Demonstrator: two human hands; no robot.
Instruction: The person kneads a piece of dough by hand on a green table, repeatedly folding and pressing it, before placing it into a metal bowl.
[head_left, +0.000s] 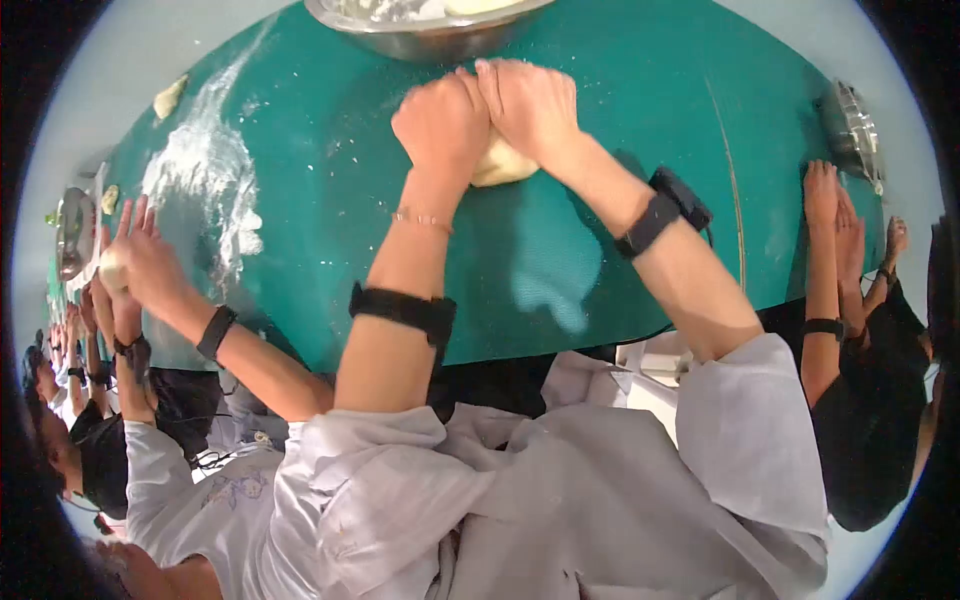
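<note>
A pale lump of dough (503, 166) lies on the green table mat (640, 110), its near edge showing below my hands. My left hand (443, 122) presses on it from the left with the fingers curled. Against it, my right hand (530, 105) bears down from the right, also with curled fingers. The two hands touch over the dough and hide most of it. Just beyond them stands a metal bowl (430, 35) with white flour and a pale lump inside, cut off by the top of the view.
White flour (205, 175) is spread over the mat on the left, near small dough scraps (170, 97). A co-worker's hand (150, 255) at the left holds a dough ball (114, 268). Other people's hands (822, 195) rest at the right edge, near another metal bowl (853, 130).
</note>
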